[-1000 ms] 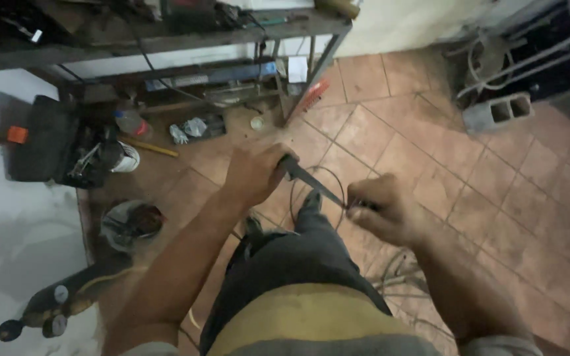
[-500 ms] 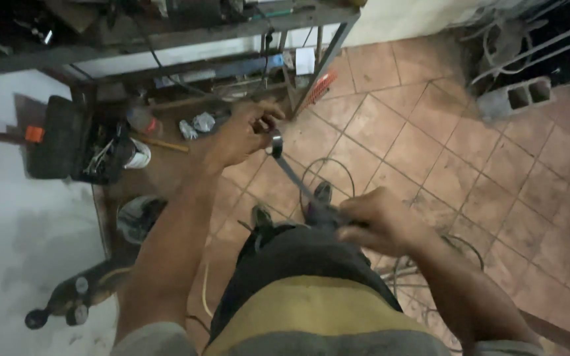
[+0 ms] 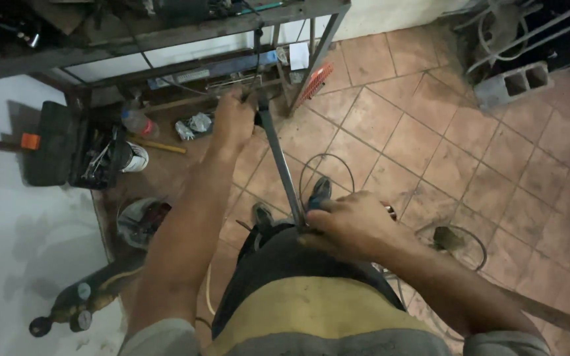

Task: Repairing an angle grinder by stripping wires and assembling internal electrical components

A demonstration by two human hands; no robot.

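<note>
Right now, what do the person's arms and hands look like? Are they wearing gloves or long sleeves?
No gloves: the left hand and the right hand are both bare, with no rings or watch that I can see. The forearms are bare too. Short grey sleeves show only at the bottom edge, the left sleeve and the right sleeve.

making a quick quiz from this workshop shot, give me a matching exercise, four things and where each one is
Things:
1. metal rod
2. concrete block
3. open tool case
4. gas cylinder

Places:
A. far right, by the cables
B. lower left, lying on the floor
C. gripped at its two ends by the left hand and right hand
D. left, below the metal rack

Pairs: 1-C, 2-A, 3-D, 4-B
</note>
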